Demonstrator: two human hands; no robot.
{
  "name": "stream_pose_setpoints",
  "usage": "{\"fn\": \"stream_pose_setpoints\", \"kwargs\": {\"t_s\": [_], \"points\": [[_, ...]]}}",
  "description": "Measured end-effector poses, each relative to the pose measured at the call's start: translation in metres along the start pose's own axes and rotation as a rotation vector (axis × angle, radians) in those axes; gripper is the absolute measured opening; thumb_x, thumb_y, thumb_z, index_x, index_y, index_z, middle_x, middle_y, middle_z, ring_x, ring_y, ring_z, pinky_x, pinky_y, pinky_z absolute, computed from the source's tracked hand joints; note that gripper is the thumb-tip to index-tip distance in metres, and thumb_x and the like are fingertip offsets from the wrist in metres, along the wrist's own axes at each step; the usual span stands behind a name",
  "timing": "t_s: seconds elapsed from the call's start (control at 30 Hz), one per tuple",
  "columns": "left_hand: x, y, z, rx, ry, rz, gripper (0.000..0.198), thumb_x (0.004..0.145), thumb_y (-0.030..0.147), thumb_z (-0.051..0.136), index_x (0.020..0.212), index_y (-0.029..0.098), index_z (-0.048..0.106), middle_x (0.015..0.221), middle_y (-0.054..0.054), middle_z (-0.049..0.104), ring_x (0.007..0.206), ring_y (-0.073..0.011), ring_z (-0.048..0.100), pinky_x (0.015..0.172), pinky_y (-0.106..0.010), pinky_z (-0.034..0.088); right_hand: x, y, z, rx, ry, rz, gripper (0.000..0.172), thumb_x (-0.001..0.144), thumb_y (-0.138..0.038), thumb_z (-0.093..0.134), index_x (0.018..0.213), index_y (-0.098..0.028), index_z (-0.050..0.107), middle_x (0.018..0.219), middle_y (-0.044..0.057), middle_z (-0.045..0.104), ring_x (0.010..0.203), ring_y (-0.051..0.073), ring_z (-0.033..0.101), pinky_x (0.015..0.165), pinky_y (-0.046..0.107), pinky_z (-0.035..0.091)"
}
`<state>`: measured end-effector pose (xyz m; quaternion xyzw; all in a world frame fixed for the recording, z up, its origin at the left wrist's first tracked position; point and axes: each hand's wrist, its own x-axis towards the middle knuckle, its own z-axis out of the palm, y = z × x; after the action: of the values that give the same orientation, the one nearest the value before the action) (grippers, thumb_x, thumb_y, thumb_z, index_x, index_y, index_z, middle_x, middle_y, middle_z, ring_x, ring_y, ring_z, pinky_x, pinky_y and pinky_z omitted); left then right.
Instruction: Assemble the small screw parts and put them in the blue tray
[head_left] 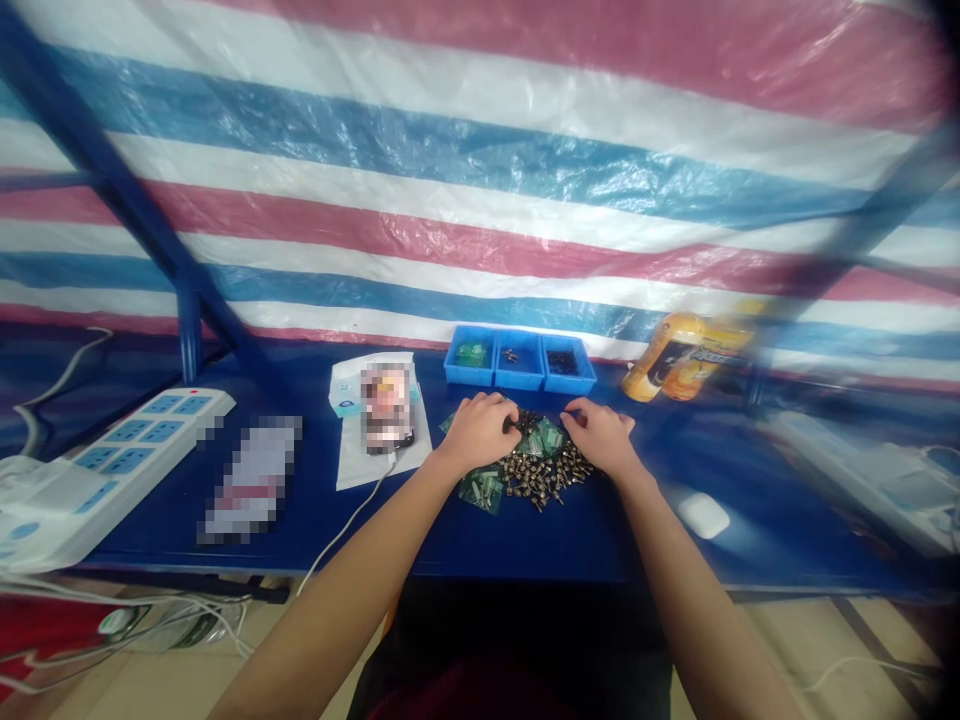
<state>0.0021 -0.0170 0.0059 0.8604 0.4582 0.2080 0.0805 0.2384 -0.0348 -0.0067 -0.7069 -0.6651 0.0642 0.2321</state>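
Small bronze-coloured metal fasteners (544, 478), maybe threaded connectors, though they're too tiny to tell for sure, are lying in a loose heap right in front of the person, mixed with little green-printed clear plastic bags (481, 490). The left hand (480, 432) is curled over the heap's top left edge, with its fingers pointing in toward the right hand (600, 437), which is cupped over the top right edge. The hands are close but not touching. Both sets of fingers are down at the pile, but I can't tell whether either hand is actually pinching anything, since the fingers hide whatever is under them.

Judging by the look, each piece should be light, stiff and a bit slippery, and the heap will probably roll and spread easily. I'd take them by the narrow body with fingertips, one at a time. The bags look thin and soft, so they're easiest to pick up by a corner.

Just past the hands is a three-compartment blue plastic tray (519, 358) holding green bags and small dark parts. To the right are a white computer mouse (703, 515) and a yellow plastic bottle (675, 355). To the left, a white multi-socket power strip (127, 450) sits on the dark blue tabletop (360, 530).
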Motion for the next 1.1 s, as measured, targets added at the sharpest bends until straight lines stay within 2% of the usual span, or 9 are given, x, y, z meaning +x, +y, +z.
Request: {"fn": "stream_pose_setpoints", "kwargs": {"t_s": [0.2, 0.47, 0.83, 1.1], "points": [[0.0001, 0.0006, -0.0019, 0.003, 0.012, 0.025, 0.002, 0.08, 0.023, 0.058, 0.08, 0.023, 0.06, 0.087, -0.003, 0.068, 0.089, -0.0257, 0.058, 0.076, -0.039, 0.04, 0.0014, 0.0034, 0.0037, 0.017, 0.008, -0.018, 0.02, 0.089, -0.041, 0.057, 0.097, -0.029, 0.07, 0.072, -0.002, 0.07, 0.084, 0.022, 0.065, 0.081, 0.038, 0.032], [0.0018, -0.0003, -0.0017, -0.037, 0.013, 0.062, 0.014, 0.08, 0.017, 0.056, 0.08, 0.025, 0.067, 0.086, -0.001, 0.073, 0.091, -0.0251, 0.06, 0.08, -0.039, 0.039, -0.0004, -0.0002, -0.0003, 0.057, 0.016, -0.021, 0.02, 0.089, -0.04, 0.057, 0.098, -0.028, 0.069, 0.074, -0.001, 0.071, 0.085, 0.022, 0.066, 0.084, 0.039, 0.033], [0.004, -0.0027, -0.0031, -0.036, -0.002, 0.052, 0.017, 0.083, 0.017, 0.056, 0.083, 0.025, 0.071, 0.084, 0.0, 0.074, 0.09, -0.0237, 0.063, 0.086, -0.038, 0.041, -0.0011, -0.0026, -0.0024, 0.096, -0.001, -0.02, 0.022, 0.089, -0.042, 0.055, 0.099, -0.028, 0.07, 0.075, 0.0, 0.071, 0.085, 0.023, 0.065, 0.085, 0.04, 0.033], [0.0044, -0.0052, -0.0032, -0.04, 0.031, 0.08, 0.015, 0.085, 0.016, 0.055, 0.085, 0.024, 0.067, 0.083, 0.001, 0.073, 0.086, -0.0217, 0.062, 0.077, -0.032, 0.043, -0.0005, -0.0007, 0.0003, 0.102, 0.002, -0.035, 0.024, 0.089, -0.044, 0.055, 0.099, -0.027, 0.069, 0.077, 0.0, 0.072, 0.086, 0.023, 0.066, 0.085, 0.04, 0.033]]}}
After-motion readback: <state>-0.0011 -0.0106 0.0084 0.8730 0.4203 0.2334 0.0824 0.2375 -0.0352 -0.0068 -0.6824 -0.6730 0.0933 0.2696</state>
